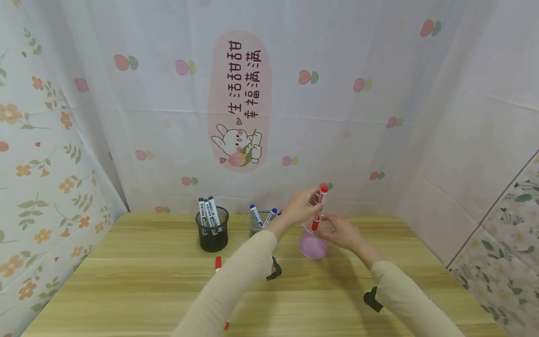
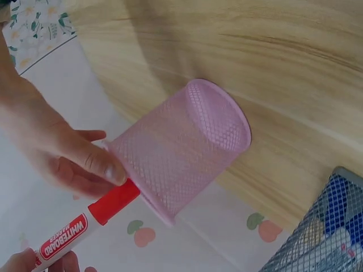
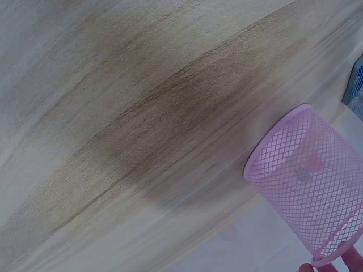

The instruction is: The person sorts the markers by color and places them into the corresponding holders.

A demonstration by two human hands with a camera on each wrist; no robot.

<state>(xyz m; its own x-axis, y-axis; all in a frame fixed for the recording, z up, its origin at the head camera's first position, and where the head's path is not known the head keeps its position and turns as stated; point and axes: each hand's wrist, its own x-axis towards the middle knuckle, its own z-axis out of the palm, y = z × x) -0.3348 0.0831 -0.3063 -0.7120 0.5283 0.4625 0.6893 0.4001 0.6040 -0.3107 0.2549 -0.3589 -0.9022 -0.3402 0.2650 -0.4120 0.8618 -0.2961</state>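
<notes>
My left hand (image 1: pixel 301 206) pinches a red whiteboard marker (image 1: pixel 320 206) near its upper end, holding it nearly upright over the pink mesh pen holder (image 1: pixel 313 247). In the left wrist view, the marker's lower red end (image 2: pixel 115 201) is at the holder's rim, partly behind a right-hand finger. My right hand (image 1: pixel 345 232) holds the rim of the pink holder from the right. Only its fingertips (image 3: pixel 347 249) show on that rim in the right wrist view. No other marker is visible through the pink mesh (image 2: pixel 176 153).
A black mesh pen holder (image 1: pixel 214 241) with several black-capped markers stands at the left. Between the holders, a grey mesh holder (image 1: pixel 254 229) has blue-capped markers, partly behind my left arm. A red marker cap (image 1: pixel 218 263) shows on the wooden table (image 1: pixel 139 276) beside my left sleeve.
</notes>
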